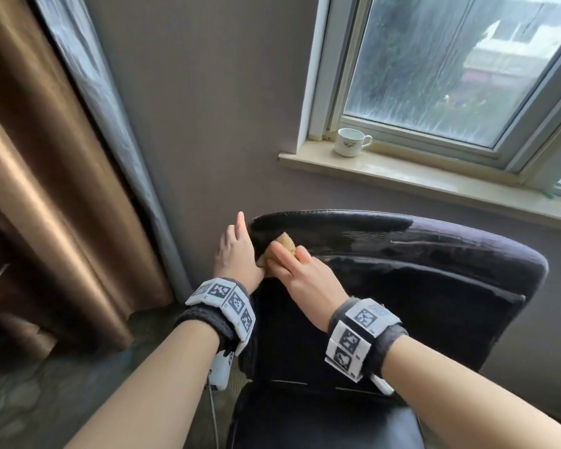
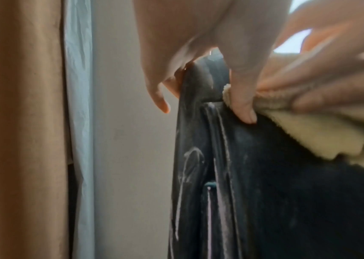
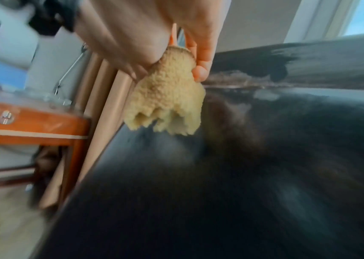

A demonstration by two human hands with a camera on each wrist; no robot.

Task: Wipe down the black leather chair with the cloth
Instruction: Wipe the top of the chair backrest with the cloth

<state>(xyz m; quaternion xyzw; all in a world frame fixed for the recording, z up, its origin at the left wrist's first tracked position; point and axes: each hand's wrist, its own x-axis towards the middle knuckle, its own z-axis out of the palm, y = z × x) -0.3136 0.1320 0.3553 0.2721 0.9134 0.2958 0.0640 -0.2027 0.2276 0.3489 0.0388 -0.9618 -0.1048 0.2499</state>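
The black leather chair (image 1: 402, 280) faces me with its back toward the window. My left hand (image 1: 237, 251) grips the upper left edge of the backrest, its thumb (image 2: 243, 108) on the front and the fingers behind. My right hand (image 1: 305, 273) holds a bunched tan cloth (image 1: 285, 243) against the backrest's top left corner, right beside the left hand. In the right wrist view the cloth (image 3: 167, 98) sticks out below the curled fingers and thumb (image 3: 201, 70). A darker, wet-looking streak runs along the left part of the chair's top edge (image 1: 337, 222).
A white cup (image 1: 348, 142) stands on the window sill (image 1: 434, 176) behind the chair. Brown curtains (image 1: 46, 189) with a grey lining (image 1: 117, 140) hang close on the left. An orange wooden furniture frame (image 3: 32, 126) shows at the far left.
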